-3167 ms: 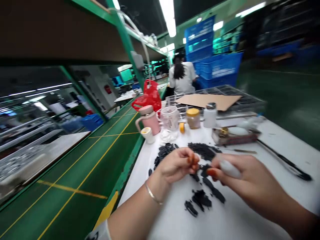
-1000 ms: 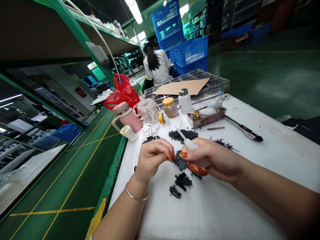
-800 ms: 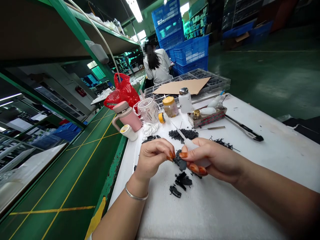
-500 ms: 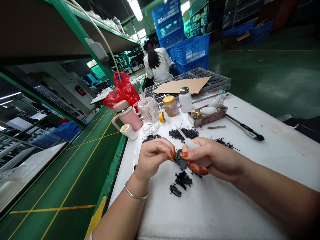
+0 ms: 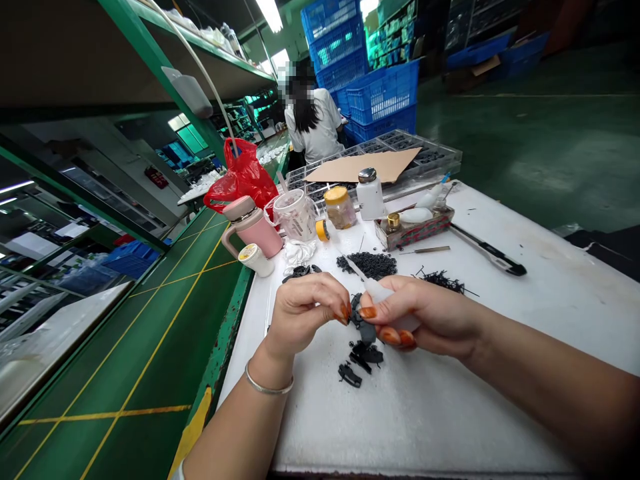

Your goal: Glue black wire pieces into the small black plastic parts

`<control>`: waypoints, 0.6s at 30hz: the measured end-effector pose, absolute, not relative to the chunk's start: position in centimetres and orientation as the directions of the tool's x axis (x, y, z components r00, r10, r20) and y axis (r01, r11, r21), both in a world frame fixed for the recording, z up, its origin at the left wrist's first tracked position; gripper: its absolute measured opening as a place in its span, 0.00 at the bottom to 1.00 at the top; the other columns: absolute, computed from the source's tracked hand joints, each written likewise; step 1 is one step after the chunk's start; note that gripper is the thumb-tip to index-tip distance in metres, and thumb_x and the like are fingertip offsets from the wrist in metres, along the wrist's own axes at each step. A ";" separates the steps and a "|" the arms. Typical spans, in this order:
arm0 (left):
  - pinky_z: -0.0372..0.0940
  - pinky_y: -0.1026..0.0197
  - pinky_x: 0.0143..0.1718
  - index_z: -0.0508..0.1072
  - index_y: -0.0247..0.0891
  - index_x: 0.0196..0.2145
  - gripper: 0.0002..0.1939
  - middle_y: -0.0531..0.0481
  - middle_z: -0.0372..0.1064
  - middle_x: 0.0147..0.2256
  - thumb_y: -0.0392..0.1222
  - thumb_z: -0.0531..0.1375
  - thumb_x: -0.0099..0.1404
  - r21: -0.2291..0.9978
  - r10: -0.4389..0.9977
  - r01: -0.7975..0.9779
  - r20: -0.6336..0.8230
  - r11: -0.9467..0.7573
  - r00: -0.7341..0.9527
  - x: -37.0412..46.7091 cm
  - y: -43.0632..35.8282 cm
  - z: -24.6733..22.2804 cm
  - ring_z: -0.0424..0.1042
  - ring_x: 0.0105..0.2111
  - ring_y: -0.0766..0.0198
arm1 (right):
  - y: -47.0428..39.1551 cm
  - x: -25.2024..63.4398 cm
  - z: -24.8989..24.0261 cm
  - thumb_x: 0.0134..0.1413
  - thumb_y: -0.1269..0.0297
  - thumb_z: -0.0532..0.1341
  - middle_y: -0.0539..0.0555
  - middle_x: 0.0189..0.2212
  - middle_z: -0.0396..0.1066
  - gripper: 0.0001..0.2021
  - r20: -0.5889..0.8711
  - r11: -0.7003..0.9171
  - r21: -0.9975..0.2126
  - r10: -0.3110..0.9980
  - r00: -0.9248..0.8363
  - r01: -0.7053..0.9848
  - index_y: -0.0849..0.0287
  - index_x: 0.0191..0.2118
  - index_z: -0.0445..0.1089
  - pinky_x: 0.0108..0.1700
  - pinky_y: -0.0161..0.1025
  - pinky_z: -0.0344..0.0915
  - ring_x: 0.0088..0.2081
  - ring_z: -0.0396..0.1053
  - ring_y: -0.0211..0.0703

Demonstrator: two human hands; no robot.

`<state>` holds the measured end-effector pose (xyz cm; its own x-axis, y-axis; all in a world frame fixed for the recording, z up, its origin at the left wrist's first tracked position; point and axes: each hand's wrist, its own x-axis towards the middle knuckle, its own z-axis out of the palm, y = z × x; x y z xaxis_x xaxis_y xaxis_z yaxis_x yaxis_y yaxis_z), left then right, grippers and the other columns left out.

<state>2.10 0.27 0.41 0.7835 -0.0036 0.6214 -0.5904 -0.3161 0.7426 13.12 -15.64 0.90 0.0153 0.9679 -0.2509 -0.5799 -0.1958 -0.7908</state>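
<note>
My left hand is closed in a pinch, its fingertips at the edge of a small dark grey plastic part. My right hand wraps round a white squeeze bottle whose thin nozzle points up and to the left, away from the part. The right thumb and fingers also press against the part, so both hands meet at it. Whatever sits between the left fingertips is mostly hidden. Just below, several loose black plastic pieces lie on the white tabletop.
Behind my hands are a heap of small black rings and a pile of thin black pins. A pink mug, jars, a small box and a black cutter stand or lie farther back. A co-worker sits beyond.
The view has shifted slightly. Both hands keep nearly the same pose around the part and the bottle; nothing has been let go or picked up.
</note>
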 end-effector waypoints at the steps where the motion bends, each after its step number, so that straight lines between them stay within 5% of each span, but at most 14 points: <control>1: 0.65 0.62 0.32 0.73 0.33 0.25 0.10 0.45 0.68 0.26 0.36 0.61 0.64 0.733 -0.022 -0.596 0.624 -0.328 0.781 2.0 0.3 0.6 0.69 0.28 0.64 | -15.6 13.1 0.8 0.37 0.67 0.65 0.48 0.14 0.60 0.09 -0.251 -0.199 -0.789 0.968 0.010 -0.581 0.64 0.24 0.65 0.15 0.25 0.45 0.15 0.53 0.29; 18: 0.66 0.60 0.35 0.75 0.35 0.30 0.10 0.44 0.70 0.29 0.33 0.56 0.67 0.576 -0.191 -0.642 0.651 -0.506 0.735 1.2 0.9 1.4 0.70 0.30 0.63 | -15.3 12.7 0.2 0.37 0.67 0.64 0.49 0.13 0.62 0.10 -0.248 -0.202 -0.803 0.969 0.006 -0.560 0.64 0.20 0.61 0.15 0.27 0.43 0.13 0.52 0.29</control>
<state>1.23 0.88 1.42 0.7347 -0.1906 0.6511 -0.6419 -0.5058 0.5763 12.71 -15.35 0.23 0.0060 0.9688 -0.2478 -0.5605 -0.2020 -0.8032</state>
